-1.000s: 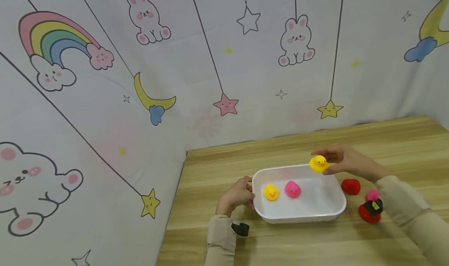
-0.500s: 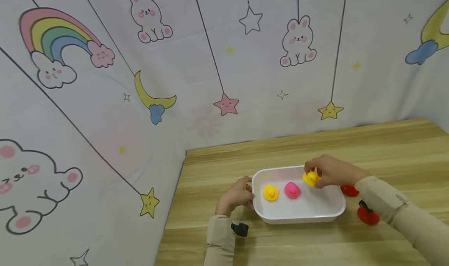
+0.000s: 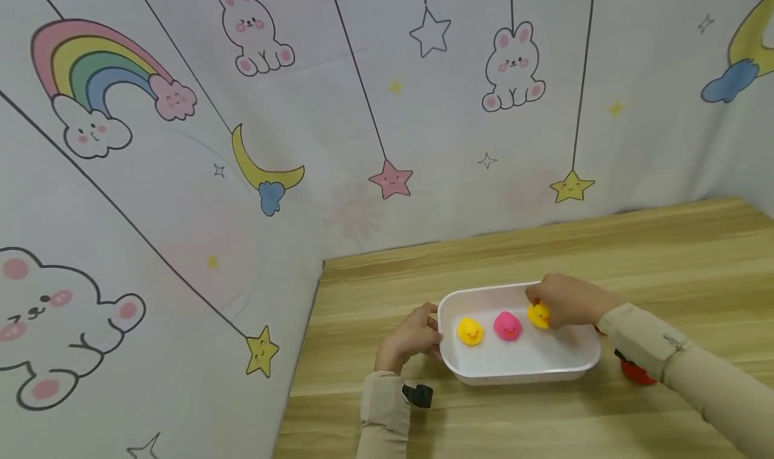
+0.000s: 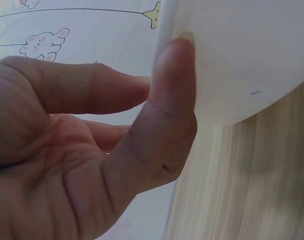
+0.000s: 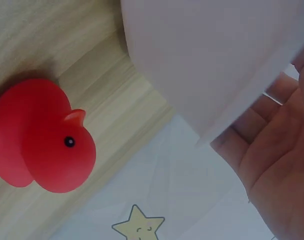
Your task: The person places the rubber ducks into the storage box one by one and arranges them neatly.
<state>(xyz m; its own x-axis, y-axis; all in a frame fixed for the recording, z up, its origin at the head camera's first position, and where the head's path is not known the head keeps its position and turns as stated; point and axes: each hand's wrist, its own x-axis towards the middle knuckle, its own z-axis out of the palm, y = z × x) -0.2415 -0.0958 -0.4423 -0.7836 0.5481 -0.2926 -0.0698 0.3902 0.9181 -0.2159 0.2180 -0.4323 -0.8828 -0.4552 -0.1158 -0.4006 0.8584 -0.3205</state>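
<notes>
A white plastic basin (image 3: 526, 380) stands on the table. At its left end my left hand (image 3: 411, 338) pinches the rim; in the left wrist view thumb and fingers (image 4: 174, 70) lie on the wall's two sides. Inside, my right hand (image 3: 571, 301) holds a yellow rubber duck (image 3: 537, 316), partly covered by the fingers. To its left sit a pink rubber duck (image 3: 508, 326) and another yellow rubber duck (image 3: 469, 332), apart from each other. The right wrist view shows my right hand (image 5: 277, 155) behind the basin wall (image 5: 207, 55), which hides the fingertips.
A red rubber duck (image 5: 47, 135) sits on the table outside the basin's right end. Another red thing (image 3: 637, 373) shows partly under my right forearm. A cloth wall (image 3: 423, 230) with printed bunnies and stars borders the table.
My right hand has carried the yellow duck from above the basin's back rim down into the basin, right of the pink duck. My left hand has stayed on the rim.
</notes>
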